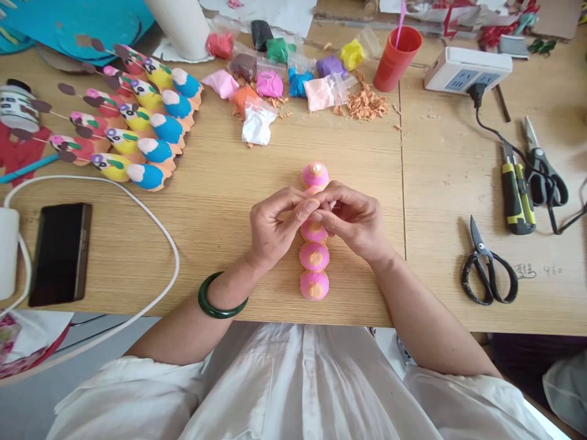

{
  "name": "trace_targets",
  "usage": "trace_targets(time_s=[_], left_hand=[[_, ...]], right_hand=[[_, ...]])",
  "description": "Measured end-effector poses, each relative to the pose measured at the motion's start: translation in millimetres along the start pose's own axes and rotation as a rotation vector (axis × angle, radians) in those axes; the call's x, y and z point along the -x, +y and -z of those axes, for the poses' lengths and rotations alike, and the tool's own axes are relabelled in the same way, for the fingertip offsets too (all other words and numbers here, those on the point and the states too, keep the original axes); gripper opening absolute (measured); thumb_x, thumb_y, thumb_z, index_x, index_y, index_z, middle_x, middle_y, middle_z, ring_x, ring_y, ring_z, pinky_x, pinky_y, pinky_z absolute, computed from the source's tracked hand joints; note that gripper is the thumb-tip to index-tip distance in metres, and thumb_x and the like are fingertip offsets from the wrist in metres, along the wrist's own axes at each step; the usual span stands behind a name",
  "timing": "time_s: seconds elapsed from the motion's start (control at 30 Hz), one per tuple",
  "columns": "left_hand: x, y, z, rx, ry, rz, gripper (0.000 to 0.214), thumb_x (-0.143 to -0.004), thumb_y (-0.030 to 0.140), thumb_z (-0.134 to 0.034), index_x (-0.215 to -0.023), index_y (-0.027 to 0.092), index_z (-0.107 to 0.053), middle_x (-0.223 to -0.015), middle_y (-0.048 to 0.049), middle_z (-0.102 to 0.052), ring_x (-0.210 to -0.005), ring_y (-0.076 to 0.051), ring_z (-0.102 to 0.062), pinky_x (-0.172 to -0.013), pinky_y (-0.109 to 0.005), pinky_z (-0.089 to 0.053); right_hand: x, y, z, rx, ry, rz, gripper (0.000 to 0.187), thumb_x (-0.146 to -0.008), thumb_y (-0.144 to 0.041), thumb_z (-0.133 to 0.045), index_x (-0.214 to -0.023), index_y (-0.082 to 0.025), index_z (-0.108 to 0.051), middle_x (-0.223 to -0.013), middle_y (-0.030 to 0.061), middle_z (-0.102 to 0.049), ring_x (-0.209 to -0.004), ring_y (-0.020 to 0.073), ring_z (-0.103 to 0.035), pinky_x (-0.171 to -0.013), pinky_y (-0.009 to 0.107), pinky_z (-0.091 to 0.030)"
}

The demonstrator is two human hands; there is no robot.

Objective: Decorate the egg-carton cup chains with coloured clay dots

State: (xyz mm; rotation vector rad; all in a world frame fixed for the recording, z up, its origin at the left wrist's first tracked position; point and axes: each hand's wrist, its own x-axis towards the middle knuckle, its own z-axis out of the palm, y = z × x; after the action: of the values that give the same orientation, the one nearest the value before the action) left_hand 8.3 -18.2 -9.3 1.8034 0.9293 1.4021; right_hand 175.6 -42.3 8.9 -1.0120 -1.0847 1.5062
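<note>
My left hand (275,226) and my right hand (355,220) meet above a row of pink rounded pieces (314,272). Thumbs and forefingers of both are pinched together, tip against tip. What lies between them is mostly hidden; a small pale bit shows by the right fingers, too little to name. Each pink piece has a rough orange-tan edge, and the nearer ones carry a tan patch on top. On the farthest piece sits a small white dab (316,167). My fingers cover part of the row's middle.
Small bags of coloured clay (270,84) lie beyond my hands, near orange crumbs (367,105) and a red cup (398,60). Painted figures (151,176) stand at left, above a phone (60,253) and white cable. Scissors (488,269), a utility knife (518,195) and a power strip (468,68) are at right.
</note>
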Motion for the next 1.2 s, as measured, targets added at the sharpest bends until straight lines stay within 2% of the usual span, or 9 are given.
trace_targets(time_s=[0.17, 0.3, 0.53, 0.67, 0.83, 0.93, 1.0, 1.07, 1.2], left_hand=[[1, -3, 0.8, -0.003, -0.007, 0.036, 0.05, -0.115, 0.049, -0.056, -0.076, 0.023, -0.073, -0.077, 0.0024, -0.079, -0.075, -0.012, -0.077, -0.073, -0.029, -0.063], [1, -5, 1.4, -0.001, 0.045, 0.076, 0.031, -0.11, 0.044, -0.067, -0.09, 0.023, -0.078, -0.09, 0.0019, -0.083, -0.083, -0.013, -0.079, -0.075, -0.028, -0.065], [1, -6, 2.7, -0.019, -0.034, 0.024, 0.025, -0.106, 0.042, -0.073, -0.095, 0.025, -0.085, -0.101, -0.0035, -0.087, -0.096, -0.019, -0.081, -0.089, -0.035, -0.065], [0, -6, 2.5, 0.045, -0.018, 0.033, 0.017, -0.103, 0.039, -0.078, -0.094, 0.028, -0.085, -0.097, -0.0013, -0.087, -0.091, -0.018, -0.081, -0.083, -0.032, -0.063], [-2, -2, 3.8, 0.042, 0.02, 0.066, 0.033, -0.107, 0.041, -0.072, -0.08, 0.024, -0.079, -0.083, 0.0002, -0.083, -0.081, -0.014, -0.077, -0.081, -0.03, -0.059], [-6, -4, 10.2, 0.03, 0.024, 0.15, 0.054, -0.109, 0.051, -0.066, -0.064, 0.021, -0.067, -0.067, -0.0001, -0.074, -0.068, -0.013, -0.07, -0.074, -0.029, -0.057], [-9, -7, 16.5, 0.038, -0.062, 0.228, 0.063, -0.106, 0.059, -0.067, -0.057, 0.02, -0.059, -0.057, 0.0001, -0.065, -0.058, -0.011, -0.062, -0.064, -0.027, -0.052], [-13, -11, 22.9, 0.072, -0.216, 0.29, 0.068, -0.103, 0.064, -0.069, -0.054, 0.019, -0.056, -0.053, 0.0002, -0.059, -0.052, -0.01, -0.055, -0.057, -0.027, -0.047], [-19, -17, 31.7, 0.171, -0.492, 0.403, 0.063, -0.095, 0.064, -0.079, -0.056, 0.018, -0.061, -0.056, -0.0014, -0.061, -0.054, -0.01, -0.056, -0.052, -0.024, -0.043]], right_hand=[[-3, 2, 1, -0.057, 0.102, 0.047, 0.041, -0.079, -0.062, -0.097, -0.08, -0.026, -0.077, -0.076, 0.0006, -0.062, -0.063, 0.0113, -0.05, -0.05, 0.026, -0.044], [-8, 8, 7, 0.008, 0.193, 0.094, 0.041, -0.085, -0.06, -0.092, -0.082, -0.023, -0.076, -0.079, -0.0013, -0.069, -0.056, 0.0072, -0.047, -0.048, 0.024, -0.042], [-7, 9, 7, 0.103, 0.134, 0.205, 0.036, -0.088, -0.061, -0.09, -0.085, -0.026, -0.084, -0.078, 0.0004, -0.068, -0.057, 0.0099, -0.049, -0.05, 0.028, -0.045], [-5, 9, 6, 0.182, 0.108, 0.16, 0.042, -0.09, -0.071, -0.082, -0.09, -0.029, -0.086, -0.084, 0.005, -0.071, -0.066, 0.0165, -0.058, -0.055, 0.034, -0.051], [-4, 5, 12, 0.296, 0.077, 0.232, 0.035, -0.093, -0.062, -0.084, -0.098, -0.027, -0.088, -0.081, 0.0025, -0.071, -0.066, 0.0145, -0.055, -0.058, 0.032, -0.048], [-3, -1, 21, 0.379, -0.056, 0.3, 0.024, -0.099, -0.046, -0.082, -0.101, -0.024, -0.089, -0.083, 0.0008, -0.074, -0.065, 0.0108, -0.053, -0.061, 0.029, -0.045], [-3, -6, 26, 0.419, -0.195, 0.283, 0.017, -0.101, -0.037, -0.08, -0.102, -0.023, -0.089, -0.085, 0.0007, -0.077, -0.065, 0.0097, -0.054, -0.061, 0.028, -0.044], [-2, -9, 29, 0.435, -0.29, 0.23, 0.015, -0.101, -0.032, -0.078, -0.103, -0.022, -0.089, -0.088, 0.0017, -0.081, -0.065, 0.0098, -0.055, -0.061, 0.028, -0.044], [-3, -11, 29, 0.434, -0.348, 0.147, 0.018, -0.102, -0.033, -0.075, -0.098, -0.023, -0.09, -0.095, 0.004, -0.086, -0.07, 0.0121, -0.064, -0.063, 0.029, -0.049]])
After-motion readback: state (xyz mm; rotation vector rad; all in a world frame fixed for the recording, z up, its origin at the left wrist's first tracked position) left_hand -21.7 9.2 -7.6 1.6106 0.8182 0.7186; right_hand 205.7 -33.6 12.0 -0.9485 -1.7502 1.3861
